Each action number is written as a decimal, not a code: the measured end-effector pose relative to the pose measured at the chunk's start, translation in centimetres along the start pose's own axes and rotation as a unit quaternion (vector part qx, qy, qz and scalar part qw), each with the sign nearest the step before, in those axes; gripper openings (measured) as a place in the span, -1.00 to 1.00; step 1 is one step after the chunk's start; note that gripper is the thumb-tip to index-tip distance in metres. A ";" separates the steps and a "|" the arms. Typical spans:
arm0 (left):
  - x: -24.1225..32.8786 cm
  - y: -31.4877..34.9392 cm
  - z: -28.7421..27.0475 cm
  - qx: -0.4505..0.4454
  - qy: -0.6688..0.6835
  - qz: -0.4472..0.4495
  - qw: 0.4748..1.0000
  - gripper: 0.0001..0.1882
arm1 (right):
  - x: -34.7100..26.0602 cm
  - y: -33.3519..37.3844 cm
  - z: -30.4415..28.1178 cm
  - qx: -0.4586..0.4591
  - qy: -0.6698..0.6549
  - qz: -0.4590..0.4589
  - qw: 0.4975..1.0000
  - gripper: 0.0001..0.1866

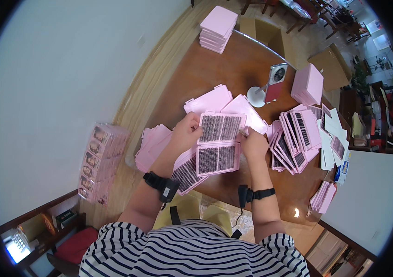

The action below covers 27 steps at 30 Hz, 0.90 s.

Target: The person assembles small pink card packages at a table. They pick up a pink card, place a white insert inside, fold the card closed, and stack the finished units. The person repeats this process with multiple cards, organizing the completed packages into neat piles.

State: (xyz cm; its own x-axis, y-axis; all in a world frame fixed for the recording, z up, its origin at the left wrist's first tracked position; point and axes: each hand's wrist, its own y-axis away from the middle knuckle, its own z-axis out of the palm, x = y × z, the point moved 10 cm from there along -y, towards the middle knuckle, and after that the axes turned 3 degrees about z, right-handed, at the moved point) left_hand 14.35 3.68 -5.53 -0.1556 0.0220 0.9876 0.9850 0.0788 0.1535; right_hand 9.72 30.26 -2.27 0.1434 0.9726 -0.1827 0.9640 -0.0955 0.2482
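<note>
An opened pink false-eyelash case [219, 159] is spread in front of me, rows of dark lash clusters filling both its halves. My left hand [186, 134] is closed on the left edge of the upper half. On the opposite edge, my right hand [255, 144] pinches with thumb and fingers; a small shiny bit shows at its fingertips, too small to name. Beneath the case, partly covered, lies another lash tray [188, 174]. Closed pink cases [209, 100] overlap just beyond the hands, and more pink cases [152, 147] lie by my left forearm.
A phone [276, 83] stands on a white round stand beyond my right hand. Fanned lash trays [298, 136], white cards [337, 129] and a pink stack [308, 84] crowd the right side. Another stack [218, 28] sits at the far end, near a cardboard box [277, 39].
</note>
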 end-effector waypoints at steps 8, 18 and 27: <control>5.6 3.8 3.8 -0.106 0.099 -0.027 0.989 -0.85 | 6.0 1.3 -3.7 -0.111 -0.462 0.004 0.880 -0.69; 9.1 14.1 14.2 -0.132 0.189 -0.048 0.972 -0.81 | 17.4 15.3 -6.1 -0.225 -0.653 0.006 0.723 -0.69; 6.9 33.9 39.1 -0.394 0.511 -0.326 0.691 -0.34 | 35.6 28.6 -8.5 -0.152 -0.595 -0.056 0.787 -0.78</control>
State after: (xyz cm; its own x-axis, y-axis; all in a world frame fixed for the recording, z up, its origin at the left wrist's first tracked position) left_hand 43.78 45.45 5.19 -0.8486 -0.5087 0.1456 0.5271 -0.8365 0.1496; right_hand 40.47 64.00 6.44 0.3444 0.0666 -0.9364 0.9131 0.2081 0.3506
